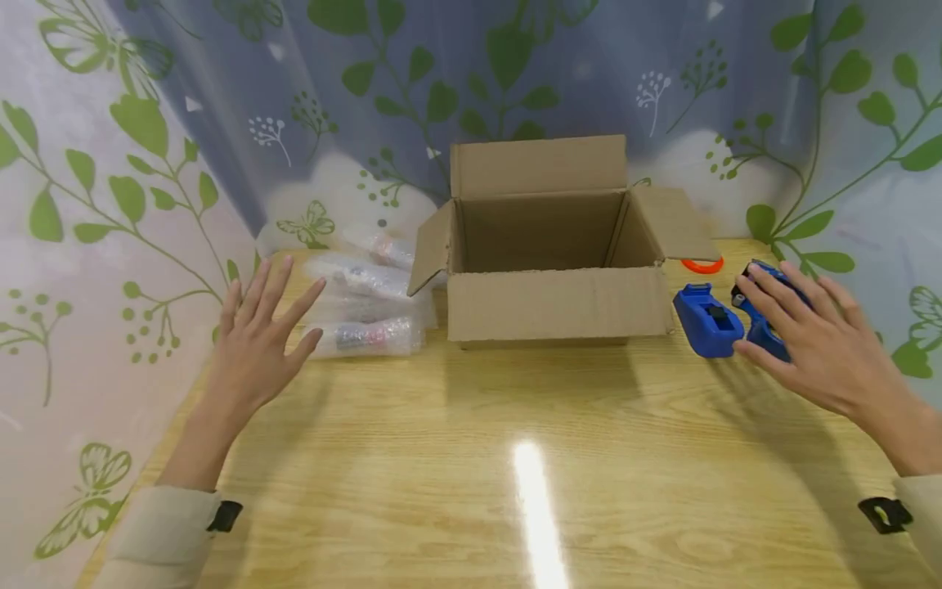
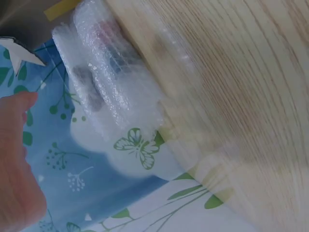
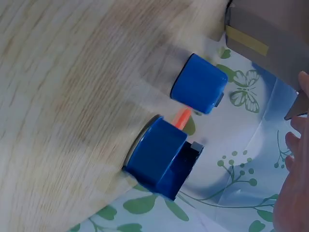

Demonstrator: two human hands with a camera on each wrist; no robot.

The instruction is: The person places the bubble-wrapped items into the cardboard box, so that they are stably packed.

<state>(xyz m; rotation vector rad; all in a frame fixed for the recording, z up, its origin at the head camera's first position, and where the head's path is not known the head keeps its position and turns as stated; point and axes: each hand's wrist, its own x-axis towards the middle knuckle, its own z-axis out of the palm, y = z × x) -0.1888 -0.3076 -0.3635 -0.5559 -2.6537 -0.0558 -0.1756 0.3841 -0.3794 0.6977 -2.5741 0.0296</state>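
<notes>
Hovering straight-fingered | left hand (image 1: 253,348) by bubble-wrapped packs (image 1: 368,335) (markings blurred) | right hand (image 1: 824,348) near blue tape dispensers (image 1: 710,337)

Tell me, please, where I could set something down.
The table is bare in front of the cardboard box, between the left hand and right hand. It is crowded left of the box by bubble-wrapped bundles and right of it by blue tape dispensers.

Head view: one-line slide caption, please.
Open cardboard box between bubble-wrapped packages, near the spread left hand, and blue tape dispensers, near the right hand.
</notes>
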